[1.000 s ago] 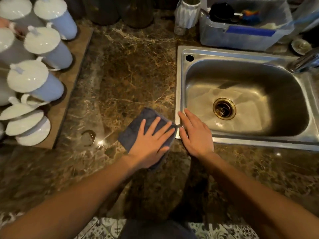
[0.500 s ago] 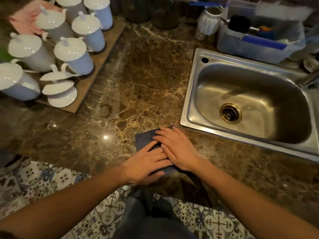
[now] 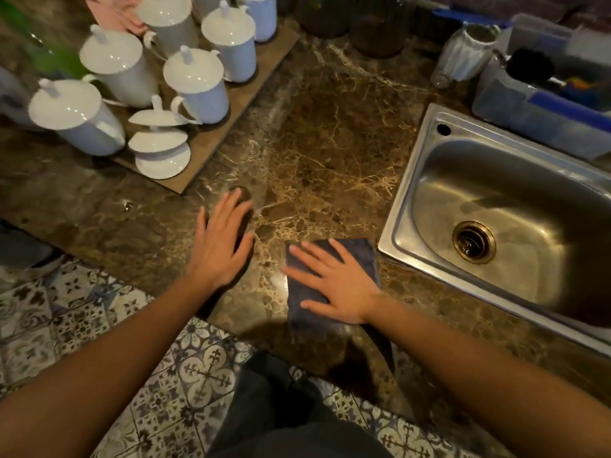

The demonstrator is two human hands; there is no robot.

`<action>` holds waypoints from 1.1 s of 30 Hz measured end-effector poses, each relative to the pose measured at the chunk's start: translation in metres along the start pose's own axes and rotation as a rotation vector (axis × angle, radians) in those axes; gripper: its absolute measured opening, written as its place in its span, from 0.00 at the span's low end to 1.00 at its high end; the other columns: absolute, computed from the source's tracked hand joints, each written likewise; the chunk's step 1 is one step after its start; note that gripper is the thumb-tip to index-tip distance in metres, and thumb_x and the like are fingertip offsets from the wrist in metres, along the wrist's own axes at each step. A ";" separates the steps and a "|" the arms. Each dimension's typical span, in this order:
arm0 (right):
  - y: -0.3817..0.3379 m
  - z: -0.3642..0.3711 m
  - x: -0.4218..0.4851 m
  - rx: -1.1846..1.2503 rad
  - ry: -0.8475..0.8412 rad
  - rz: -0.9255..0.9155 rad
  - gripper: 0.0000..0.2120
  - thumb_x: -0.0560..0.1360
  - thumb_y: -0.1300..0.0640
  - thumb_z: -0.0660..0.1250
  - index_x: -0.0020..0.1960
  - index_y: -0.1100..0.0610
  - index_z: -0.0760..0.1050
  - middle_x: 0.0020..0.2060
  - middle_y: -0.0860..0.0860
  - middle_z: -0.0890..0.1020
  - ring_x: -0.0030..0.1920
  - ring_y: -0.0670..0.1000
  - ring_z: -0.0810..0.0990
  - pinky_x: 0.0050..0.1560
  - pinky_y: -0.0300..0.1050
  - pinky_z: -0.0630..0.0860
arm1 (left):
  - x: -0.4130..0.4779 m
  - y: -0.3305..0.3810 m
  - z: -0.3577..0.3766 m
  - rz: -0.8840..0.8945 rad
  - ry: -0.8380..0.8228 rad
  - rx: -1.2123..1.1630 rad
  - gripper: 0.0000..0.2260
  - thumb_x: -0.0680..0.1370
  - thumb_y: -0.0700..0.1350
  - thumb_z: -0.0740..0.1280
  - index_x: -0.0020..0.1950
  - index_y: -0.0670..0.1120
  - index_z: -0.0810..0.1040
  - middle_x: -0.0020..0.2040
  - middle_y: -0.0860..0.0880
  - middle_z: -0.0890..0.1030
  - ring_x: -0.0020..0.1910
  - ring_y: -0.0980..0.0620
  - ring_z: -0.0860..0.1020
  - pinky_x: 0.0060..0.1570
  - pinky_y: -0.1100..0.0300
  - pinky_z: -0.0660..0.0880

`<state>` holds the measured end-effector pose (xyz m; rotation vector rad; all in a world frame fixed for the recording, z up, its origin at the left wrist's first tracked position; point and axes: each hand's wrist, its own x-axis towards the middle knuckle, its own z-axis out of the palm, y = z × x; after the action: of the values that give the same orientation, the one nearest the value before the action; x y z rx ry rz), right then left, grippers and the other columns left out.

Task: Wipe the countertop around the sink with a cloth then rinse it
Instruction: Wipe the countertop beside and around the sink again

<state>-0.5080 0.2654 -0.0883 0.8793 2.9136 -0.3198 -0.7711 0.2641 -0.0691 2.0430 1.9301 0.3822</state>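
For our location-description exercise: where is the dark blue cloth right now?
Head view, lower centre: the dark blue cloth lies flat on the marble countertop under the right hand, just left of the steel sink's near corner.

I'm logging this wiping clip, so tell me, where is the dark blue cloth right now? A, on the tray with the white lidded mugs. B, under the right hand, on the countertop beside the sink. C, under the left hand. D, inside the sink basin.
B: the right hand lies flat, fingers straight, on the dark blue cloth on the marble countertop, just left of the steel sink. The left hand is over bare stone.
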 end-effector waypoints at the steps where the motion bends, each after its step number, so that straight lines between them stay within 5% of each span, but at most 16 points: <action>1: 0.008 -0.002 0.009 0.009 0.027 0.091 0.30 0.79 0.36 0.49 0.78 0.46 0.50 0.78 0.50 0.48 0.77 0.52 0.43 0.73 0.63 0.45 | 0.009 0.000 0.000 -0.025 -0.020 0.015 0.23 0.81 0.51 0.55 0.76 0.50 0.59 0.79 0.49 0.53 0.77 0.52 0.47 0.74 0.41 0.44; 10: 0.090 -0.028 0.096 0.044 0.110 0.533 0.27 0.81 0.39 0.46 0.78 0.46 0.52 0.78 0.50 0.49 0.77 0.52 0.46 0.73 0.60 0.44 | 0.035 -0.002 0.022 -0.165 -0.079 0.124 0.25 0.82 0.52 0.50 0.78 0.49 0.50 0.79 0.51 0.46 0.77 0.55 0.41 0.73 0.45 0.40; 19: 0.139 -0.042 0.146 0.034 0.096 0.588 0.26 0.82 0.42 0.44 0.79 0.47 0.47 0.78 0.51 0.46 0.77 0.52 0.44 0.75 0.59 0.44 | 0.031 -0.006 0.023 -0.115 -0.047 0.128 0.26 0.80 0.51 0.48 0.78 0.46 0.57 0.79 0.48 0.54 0.78 0.51 0.49 0.74 0.44 0.46; 24: 0.083 -0.034 0.119 0.052 0.087 0.464 0.31 0.80 0.40 0.47 0.79 0.50 0.47 0.78 0.53 0.47 0.77 0.53 0.44 0.74 0.60 0.43 | 0.035 -0.002 0.020 -0.158 -0.043 0.082 0.26 0.80 0.53 0.48 0.78 0.48 0.53 0.79 0.50 0.47 0.77 0.54 0.45 0.74 0.46 0.42; 33: -0.008 -0.006 -0.043 0.039 -0.073 0.066 0.34 0.78 0.38 0.55 0.79 0.51 0.49 0.78 0.50 0.48 0.77 0.50 0.43 0.74 0.57 0.41 | 0.028 0.001 0.016 -0.128 0.044 0.014 0.24 0.82 0.50 0.56 0.76 0.43 0.57 0.79 0.46 0.50 0.77 0.49 0.51 0.75 0.47 0.46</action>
<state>-0.4769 0.2375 -0.0754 0.9465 2.8139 -0.3955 -0.7627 0.2913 -0.0835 1.9226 2.0820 0.3871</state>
